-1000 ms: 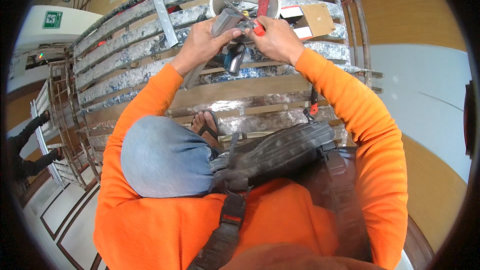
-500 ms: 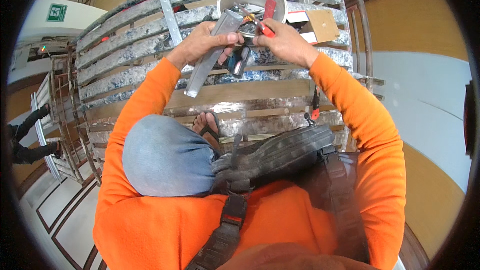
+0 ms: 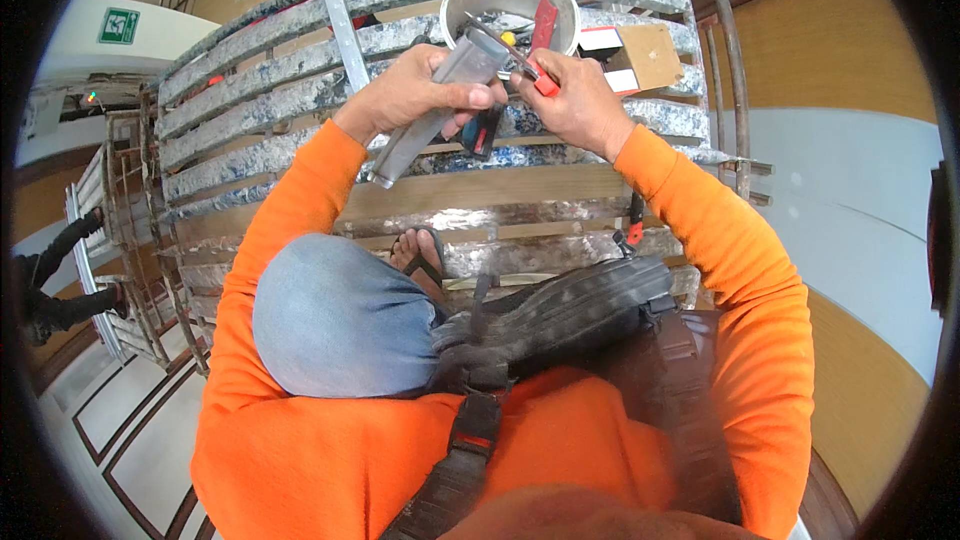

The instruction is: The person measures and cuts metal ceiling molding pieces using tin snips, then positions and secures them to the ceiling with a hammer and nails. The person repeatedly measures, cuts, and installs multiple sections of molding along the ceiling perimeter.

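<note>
My left hand (image 3: 420,95) is wrapped round a short grey metal channel (image 3: 410,148), with the thumb on its upper part. The channel slants from the bucket side down toward me. Closed in my right hand (image 3: 580,100) is a red-handled cutting tool (image 3: 544,80). Its slim dark blade reaches up-left to the channel's far end; whether it bites into the metal I cannot tell. Just beyond both hands stands a white bucket (image 3: 572,28) with tools inside, among them a red piece (image 3: 544,22). Below my fingers lies a dark object with a red mark (image 3: 482,132).
The platform of paint-spattered slats (image 3: 250,105) has gaps between its boards. A metal strip (image 3: 345,35) lies across it at left, and an open cardboard box (image 3: 650,55) sits right of the bucket. A black bag (image 3: 560,315) rests against me. Other people are at the far edge.
The channel's far end has turned slightly right and toward the cutting tool. My right hand has shifted a little right and nearer. Both hands keep their hold.
</note>
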Tool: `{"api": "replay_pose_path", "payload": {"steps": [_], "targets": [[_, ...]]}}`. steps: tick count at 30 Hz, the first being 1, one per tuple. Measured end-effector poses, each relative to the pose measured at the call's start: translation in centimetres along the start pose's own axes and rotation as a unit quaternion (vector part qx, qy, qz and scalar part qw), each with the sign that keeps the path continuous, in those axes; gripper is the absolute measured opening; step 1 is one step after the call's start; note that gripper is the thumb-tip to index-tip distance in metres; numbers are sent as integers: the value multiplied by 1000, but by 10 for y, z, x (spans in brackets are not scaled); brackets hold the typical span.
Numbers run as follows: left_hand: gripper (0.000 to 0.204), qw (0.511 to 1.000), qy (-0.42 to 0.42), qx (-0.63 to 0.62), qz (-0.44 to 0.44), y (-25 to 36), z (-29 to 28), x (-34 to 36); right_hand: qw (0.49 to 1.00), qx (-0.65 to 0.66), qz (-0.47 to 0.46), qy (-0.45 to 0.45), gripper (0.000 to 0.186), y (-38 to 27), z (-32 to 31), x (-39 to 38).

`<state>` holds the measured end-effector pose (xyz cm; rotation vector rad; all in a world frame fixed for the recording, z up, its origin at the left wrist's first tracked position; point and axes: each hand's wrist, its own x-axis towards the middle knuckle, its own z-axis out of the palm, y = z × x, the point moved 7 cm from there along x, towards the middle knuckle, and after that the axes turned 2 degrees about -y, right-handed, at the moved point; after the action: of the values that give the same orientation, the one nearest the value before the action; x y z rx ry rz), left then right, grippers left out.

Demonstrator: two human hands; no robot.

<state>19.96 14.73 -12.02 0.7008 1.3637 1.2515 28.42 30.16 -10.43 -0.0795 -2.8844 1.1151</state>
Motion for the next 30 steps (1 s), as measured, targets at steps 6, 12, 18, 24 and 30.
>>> {"api": "replay_pose_path", "payload": {"steps": [6,12,18,24,30], "targets": [[38,1000,27,-1,16,-5,-13,0,998,38,-39,-43,44,-13,-12,6],[34,999,22,7,25,3,-13,-4,999,-11,-34,-30,47,-16,-12,5],[52,998,30,17,49,12,-22,-6,993,-29,114,22,35,18,-22,14],[53,972,167,-44,157,39,-51,-17,991,42,115,46,39,105,-78,6],[47,988,109,54,98,54,-48,17,986,110,94,78,33,94,-88,-10]]}}
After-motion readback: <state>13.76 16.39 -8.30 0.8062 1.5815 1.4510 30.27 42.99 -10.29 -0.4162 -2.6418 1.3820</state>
